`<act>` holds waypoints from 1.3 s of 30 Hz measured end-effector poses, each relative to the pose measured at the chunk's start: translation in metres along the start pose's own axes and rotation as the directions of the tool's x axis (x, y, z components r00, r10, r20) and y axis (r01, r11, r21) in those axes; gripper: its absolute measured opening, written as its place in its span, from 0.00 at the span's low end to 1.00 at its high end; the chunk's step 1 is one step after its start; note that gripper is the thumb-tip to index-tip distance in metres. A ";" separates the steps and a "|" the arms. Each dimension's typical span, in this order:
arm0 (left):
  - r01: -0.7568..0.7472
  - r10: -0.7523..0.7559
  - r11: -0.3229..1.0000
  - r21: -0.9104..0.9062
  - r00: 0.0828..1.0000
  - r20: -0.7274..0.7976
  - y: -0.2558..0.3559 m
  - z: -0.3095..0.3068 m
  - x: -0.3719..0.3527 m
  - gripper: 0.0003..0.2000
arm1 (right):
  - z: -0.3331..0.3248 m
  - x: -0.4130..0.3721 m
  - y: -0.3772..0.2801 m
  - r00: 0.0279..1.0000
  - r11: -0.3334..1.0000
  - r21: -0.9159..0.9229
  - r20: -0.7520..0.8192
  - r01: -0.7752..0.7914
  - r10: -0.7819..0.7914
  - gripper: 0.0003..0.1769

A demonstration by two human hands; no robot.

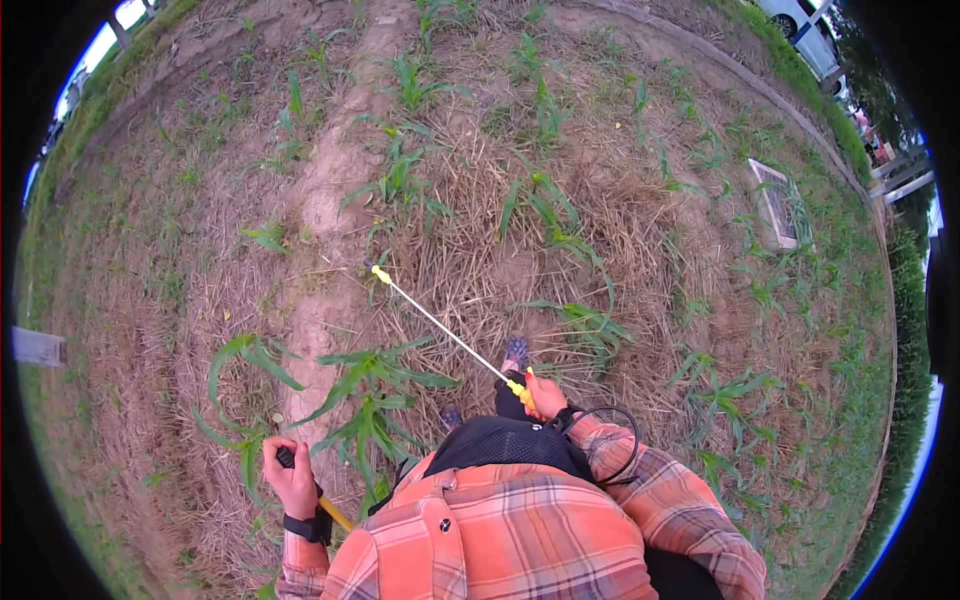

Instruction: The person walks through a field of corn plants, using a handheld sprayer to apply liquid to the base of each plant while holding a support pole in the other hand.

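My right hand (545,396) is closed around the handle of a sprayer wand (445,330), a thin white rod with yellow fittings. Its yellow nozzle points forward and left over straw and young corn plants (397,178). At the lower left, my left hand (291,478) wraps around the black grip of a pump lever (286,457); a yellow bar (336,513) shows below the wrist. Leafy corn plants (365,400) stand between my hands. A thin black hose (634,440) loops beside my right forearm.
Dry straw and rows of corn seedlings cover the soil. A white-framed panel (774,205) lies at the right. A pale post (38,347) juts in at the left edge. My shoes (516,351) show below the wand. Vehicles (808,38) stand beyond the field border.
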State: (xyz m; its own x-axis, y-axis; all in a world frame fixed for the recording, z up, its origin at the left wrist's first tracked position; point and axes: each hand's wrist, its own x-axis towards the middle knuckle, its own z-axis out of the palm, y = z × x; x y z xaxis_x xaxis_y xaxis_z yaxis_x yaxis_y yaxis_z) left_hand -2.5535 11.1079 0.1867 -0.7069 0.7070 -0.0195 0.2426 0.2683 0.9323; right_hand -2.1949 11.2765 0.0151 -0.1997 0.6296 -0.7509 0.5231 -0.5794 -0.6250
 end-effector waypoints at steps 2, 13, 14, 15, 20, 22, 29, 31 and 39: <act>-0.034 0.028 0.994 0.105 0.998 0.064 -0.023 0.048 0.024 0.05 | -0.013 0.022 -0.001 1.000 0.999 0.043 -0.010 -0.027 0.027 0.30; -0.240 0.183 0.916 0.322 0.963 0.198 -0.005 0.208 0.121 0.05 | -0.144 0.106 -0.005 0.957 0.910 0.414 -0.265 0.001 0.120 0.34; -0.263 0.209 0.918 0.297 0.957 0.200 0.001 0.222 0.127 0.05 | -0.156 0.110 -0.003 0.948 0.879 0.477 -0.280 0.000 0.152 0.34; -0.272 0.217 0.917 0.293 0.954 0.207 0.007 0.231 0.131 0.05 | -0.167 0.112 0.000 0.946 0.875 0.483 -0.285 0.005 0.152 0.34; -0.220 0.170 0.943 0.250 0.964 0.205 0.059 0.254 0.143 0.05 | -0.225 0.129 0.018 0.903 0.720 0.693 -0.332 0.036 0.274 0.33; -0.158 0.119 0.966 0.204 0.974 0.192 0.077 0.249 0.141 0.06 | -0.243 0.130 0.029 0.882 0.701 0.709 -0.375 0.074 0.285 0.33; -0.247 0.246 0.960 0.129 0.969 0.025 0.164 0.201 0.116 0.06 | -0.288 0.144 0.056 0.794 0.608 0.762 -0.504 0.223 0.341 0.31; -0.349 0.354 0.924 0.154 0.935 -0.006 0.170 0.204 0.121 0.06 | -0.296 0.149 0.057 0.805 0.615 0.767 -0.477 0.186 0.351 0.31; -0.160 0.127 0.972 0.174 0.974 0.186 0.083 0.304 0.206 0.06 | -0.285 0.195 -0.006 0.833 0.754 0.655 -0.447 0.058 0.325 0.33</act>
State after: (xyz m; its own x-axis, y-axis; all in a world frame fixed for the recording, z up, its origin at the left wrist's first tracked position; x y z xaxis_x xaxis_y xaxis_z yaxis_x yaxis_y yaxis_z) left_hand -2.4772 11.4745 0.1508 -0.5346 0.8445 0.0327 0.4644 0.2613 0.8462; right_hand -2.0012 11.5499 -0.0663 0.3742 0.5678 -0.7332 -0.1596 -0.7394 -0.6541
